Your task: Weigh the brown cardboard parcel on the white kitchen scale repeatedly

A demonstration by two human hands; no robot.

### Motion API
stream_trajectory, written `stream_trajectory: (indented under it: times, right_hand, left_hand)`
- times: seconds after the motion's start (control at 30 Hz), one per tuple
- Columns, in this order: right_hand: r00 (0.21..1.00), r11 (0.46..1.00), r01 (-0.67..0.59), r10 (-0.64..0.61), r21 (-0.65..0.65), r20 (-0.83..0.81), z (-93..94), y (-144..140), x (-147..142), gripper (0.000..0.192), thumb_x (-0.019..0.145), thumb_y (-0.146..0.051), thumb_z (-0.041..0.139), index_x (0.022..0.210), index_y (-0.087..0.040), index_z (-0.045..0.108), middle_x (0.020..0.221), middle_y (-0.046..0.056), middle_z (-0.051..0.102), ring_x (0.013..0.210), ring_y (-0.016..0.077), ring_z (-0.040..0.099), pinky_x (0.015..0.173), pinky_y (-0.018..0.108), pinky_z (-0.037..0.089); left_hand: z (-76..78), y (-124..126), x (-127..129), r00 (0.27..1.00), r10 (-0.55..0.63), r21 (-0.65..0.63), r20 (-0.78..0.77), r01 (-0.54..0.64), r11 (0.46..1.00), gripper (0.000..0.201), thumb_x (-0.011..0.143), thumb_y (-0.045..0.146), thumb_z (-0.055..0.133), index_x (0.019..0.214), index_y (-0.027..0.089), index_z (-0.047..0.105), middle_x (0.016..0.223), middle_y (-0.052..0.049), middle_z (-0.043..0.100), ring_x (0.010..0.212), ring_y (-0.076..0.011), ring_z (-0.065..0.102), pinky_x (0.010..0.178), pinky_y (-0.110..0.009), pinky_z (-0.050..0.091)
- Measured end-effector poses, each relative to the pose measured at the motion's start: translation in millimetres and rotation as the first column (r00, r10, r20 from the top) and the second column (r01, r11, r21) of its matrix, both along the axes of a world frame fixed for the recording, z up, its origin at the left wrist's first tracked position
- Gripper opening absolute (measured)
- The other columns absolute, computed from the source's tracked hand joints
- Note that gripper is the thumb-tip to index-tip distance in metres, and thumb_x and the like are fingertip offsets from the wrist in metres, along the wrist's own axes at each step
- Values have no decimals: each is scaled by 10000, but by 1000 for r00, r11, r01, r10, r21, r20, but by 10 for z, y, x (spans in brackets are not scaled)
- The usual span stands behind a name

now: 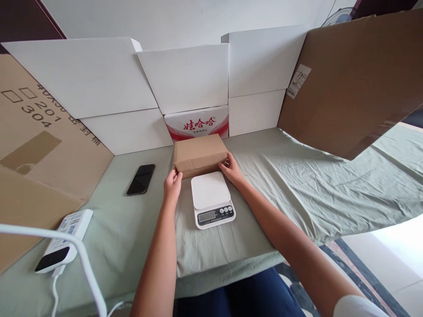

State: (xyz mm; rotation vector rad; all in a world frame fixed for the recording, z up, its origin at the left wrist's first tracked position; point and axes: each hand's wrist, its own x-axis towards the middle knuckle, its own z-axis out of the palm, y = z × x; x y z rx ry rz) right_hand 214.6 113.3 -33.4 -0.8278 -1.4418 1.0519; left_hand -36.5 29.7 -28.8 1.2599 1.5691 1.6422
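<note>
Brown cardboard box sits on green cloth, far side of white kitchen scale, just beside it. Left hand grips box's left end, right hand grips right end. Black phone lies left. White device near left. Red-printed carton directly behind box, white cartons walling far side

Green-sheeted table — scale, phone, box

- The cardboard parcel sits just behind the kitchen scale, with the left hand and right hand at its ends.
- A phone lies left of the scale.
- A power bank lies near left.
- A printed carton stands behind the parcel.
</note>
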Motion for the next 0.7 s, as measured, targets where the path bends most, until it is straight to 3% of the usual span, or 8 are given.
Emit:
stream_trajectory:
  times: [0.2, 0.37, 0.5, 0.7]
  right_hand:
    - [999, 995, 44, -42, 90, -29, 116, -129, 37, 757, 830, -474, 691, 1516, -288, 429, 1487, 93, 543, 1303, 289, 554, 1039, 428, 523]
    - [995, 977, 98, -90, 187, -50, 255, -419, 127, 789, 848, -615, 667, 1525, -313, 396, 1528, 97, 487, 1366, 319, 492, 1070, 452, 489]
    - [995, 973, 102, -98, 209, -28, 281, -834, 262, 757, 881, -635, 632, 1526, -331, 379, 1537, 107, 462, 1381, 329, 470, 1095, 475, 473]
    - [995, 978, 103, -102, 184, -16, 155, -1356, 479, 698, 907, -580, 639, 1522, -389, 369, 1501, 83, 479, 1399, 322, 460, 1142, 523, 441]
  left_hand:
    - [115, -135, 113, 999, 14, 104, -30, -10, 995, 500, 916, 371, 660, 1384, 197, 638, 1375, -116, 681, 1340, -281, 600, 1181, -404, 406]
    - [218, -406, 257, 998, 49, 178, -41, -41, 983, 633, 931, 500, 632, 1460, 158, 573, 1423, -150, 642, 1388, -292, 556, 1189, -385, 402]
    - [143, -759, 390, 999, 32, 175, 25, -36, 984, 709, 908, 589, 627, 1466, 157, 558, 1476, -163, 596, 1416, -300, 527, 1188, -378, 408]
    - [-54, -1284, 553, 1000, 26, 101, 19, -27, 995, 627, 928, 582, 600, 1427, 203, 591, 1459, -151, 613, 1378, -289, 568, 1175, -388, 432]
